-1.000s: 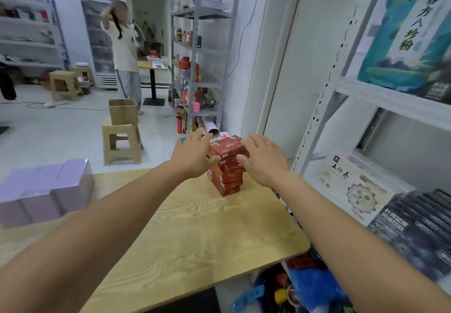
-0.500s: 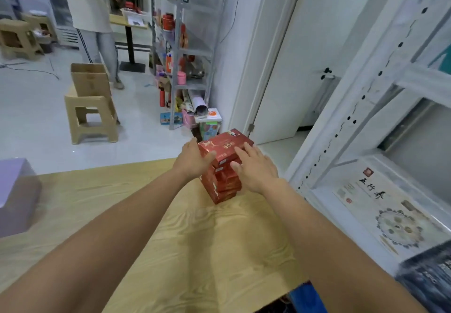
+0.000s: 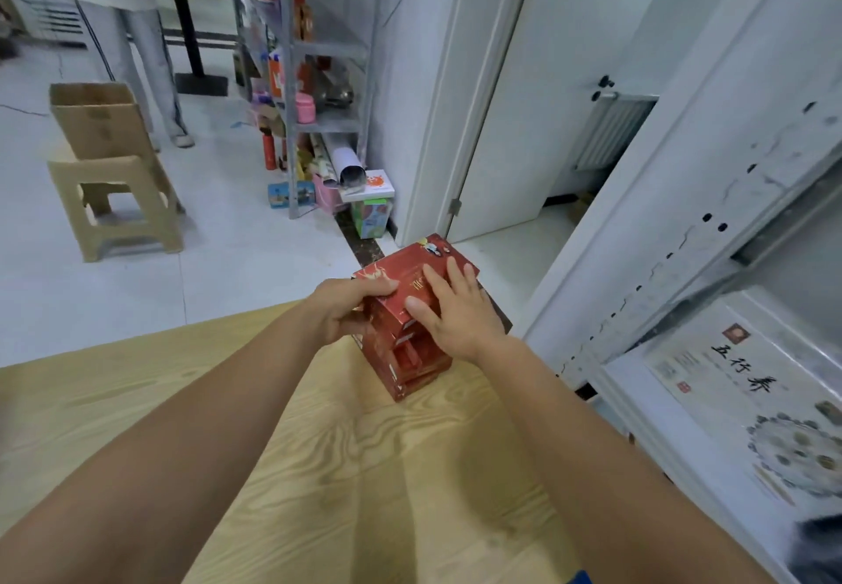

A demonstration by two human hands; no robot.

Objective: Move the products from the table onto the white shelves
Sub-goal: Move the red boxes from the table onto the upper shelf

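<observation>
- The counter [image 3: 364, 469] fills more of the near view than half a second ago. The head has tipped down and closer, and the purple boxes at its left are out of frame.
- At the counter's far right corner, the stack of red boxes [image 3: 412, 362] still stands on the wood, not lifted.
- The left hand [image 3: 346, 310] has tightened, its fingers curled round the stack's left side and its thumb over the top box's edge.
- The right hand [image 3: 455, 314] has moved from the flank up onto the top box. Its fingers [image 3: 435, 280] are straight and spread, pressing rather than gripping.
- This looks like steadying the whole stack for one lift.
- The white shelves [image 3: 683, 219] stand just beside it on the right, and already hold a flat white box [image 3: 738, 401].
</observation>
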